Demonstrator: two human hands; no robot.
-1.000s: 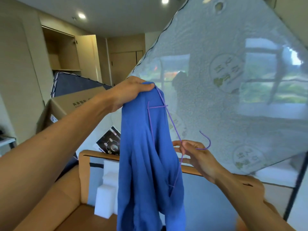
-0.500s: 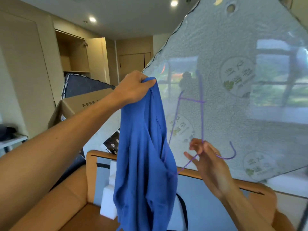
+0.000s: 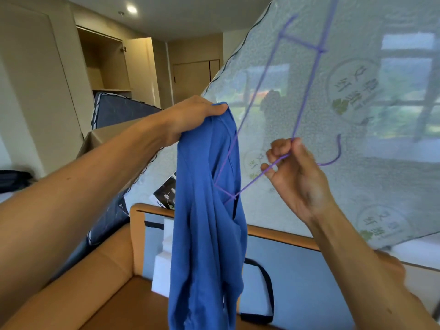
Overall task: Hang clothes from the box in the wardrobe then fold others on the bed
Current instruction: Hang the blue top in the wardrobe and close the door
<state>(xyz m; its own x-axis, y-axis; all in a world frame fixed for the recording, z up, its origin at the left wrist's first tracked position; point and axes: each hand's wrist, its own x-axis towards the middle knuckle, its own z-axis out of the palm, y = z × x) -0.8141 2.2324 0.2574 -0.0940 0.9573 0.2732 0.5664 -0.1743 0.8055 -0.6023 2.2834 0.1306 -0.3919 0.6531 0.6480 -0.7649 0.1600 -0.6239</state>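
Left hand (image 3: 190,120), left of centre frame, arm stretched out: fingers and thumb clamped over the top edge of a blue knit garment (image 3: 207,234), bunching the cloth in a firm grip. The garment hangs straight down from that grip through the centre of the frame to the bottom edge, loosely folded on itself. Right hand (image 3: 297,179), right of centre, palm turned toward the camera: fingers (image 3: 278,148) curled tight around a thin purple wire hanger (image 3: 307,91), holding it near the neck. The hook curves out to the right of the hand. One arm of the hanger runs up toward the top right of the frame; the other runs down-left, and its corner overlaps the blue cloth at mid-height. Cannot tell whether that corner sits inside an opening of the garment or only in front of it. Behind both hands, filling the right half, a pale mattress in glossy clear plastic (image 3: 381,191) leans at an angle. Upper left: open beige wardrobe (image 3: 107,65). Below it, brown cardboard box (image 3: 104,136). Lower left: tan padded bed frame (image 3: 95,270).
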